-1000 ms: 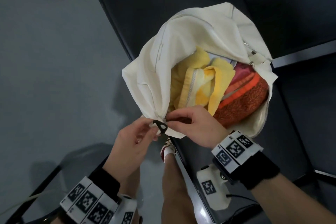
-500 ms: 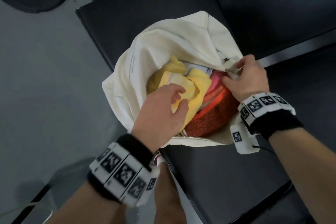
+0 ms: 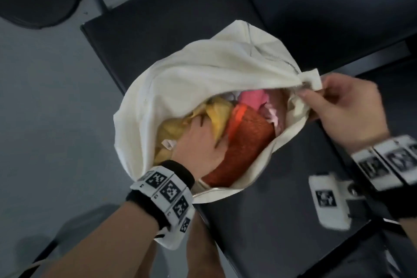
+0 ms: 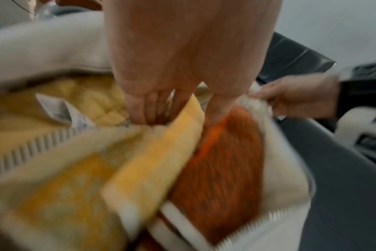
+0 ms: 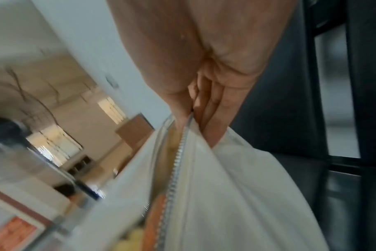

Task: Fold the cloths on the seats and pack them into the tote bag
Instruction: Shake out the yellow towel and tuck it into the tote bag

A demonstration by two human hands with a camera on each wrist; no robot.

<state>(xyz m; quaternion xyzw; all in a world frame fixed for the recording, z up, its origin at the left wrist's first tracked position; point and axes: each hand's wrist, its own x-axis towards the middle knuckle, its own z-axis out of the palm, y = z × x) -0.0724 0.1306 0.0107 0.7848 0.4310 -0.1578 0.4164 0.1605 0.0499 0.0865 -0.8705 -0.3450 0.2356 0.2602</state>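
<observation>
Tote bag: cream, lay open on the dark seat, as half a second earlier.
Left hand: had pushed deeper inside since then; straight fingers pressed down between the yellow cloth and the orange cloth.
Right hand: remained at the bag's far corner, thumb and fingers pinching the rim by the zipper, now drawn farther outward.
Pink cloth: more exposed than before.
</observation>
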